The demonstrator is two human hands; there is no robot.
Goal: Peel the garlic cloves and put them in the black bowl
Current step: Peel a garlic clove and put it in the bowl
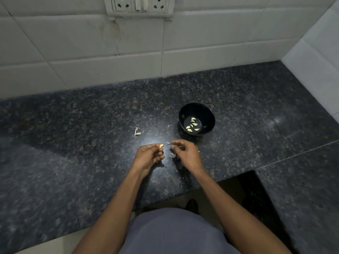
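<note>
My left hand (149, 154) pinches a pale peeled garlic clove (161, 145) at its fingertips above the dark granite counter (73, 143). My right hand (186, 153) sits just to its right and pinches a thin strip of garlic skin (167, 143) pulled away from the clove. The black bowl (209, 114) stands behind my right hand, apart from it, and holds several peeled cloves (192, 124).
A crumpled piece of skin (172, 155) lies on the counter between my hands. One small clove with skin scraps (138, 133) lies left of the bowl. A tiled wall with a socket panel (139, 6) rises behind; the counter's front edge steps inward at the right.
</note>
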